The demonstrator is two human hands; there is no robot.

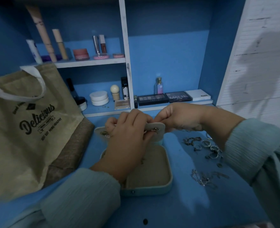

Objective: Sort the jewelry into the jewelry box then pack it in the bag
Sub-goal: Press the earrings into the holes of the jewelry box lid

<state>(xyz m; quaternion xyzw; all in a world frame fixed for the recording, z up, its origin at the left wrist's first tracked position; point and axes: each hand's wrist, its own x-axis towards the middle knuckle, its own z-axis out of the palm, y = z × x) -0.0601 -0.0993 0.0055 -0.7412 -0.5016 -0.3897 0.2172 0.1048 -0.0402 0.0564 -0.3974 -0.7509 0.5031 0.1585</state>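
Far left: jute bag (29,122) standing open, waiting. Centre: jewelry box (150,171) lying open; left hand (127,137) curling round its beige panel (157,127), right hand (177,119) pinching the panel's top edge. Right: loose jewelry (206,152) lying scattered. Risk: panel slipping, already-hung pieces dropping off.

Two arms in pale teal sleeves, hands bare.

The left sleeve (80,193), coming in from about seven o'clock, is a soft, finely ribbed, crinkled fabric of muted blue-green, ending loosely at the wrist. The right sleeve (254,145), from about four o'clock, is the same cloth with the same fine ribbing. The left hand (127,137) and right hand (180,117) wear no gloves.
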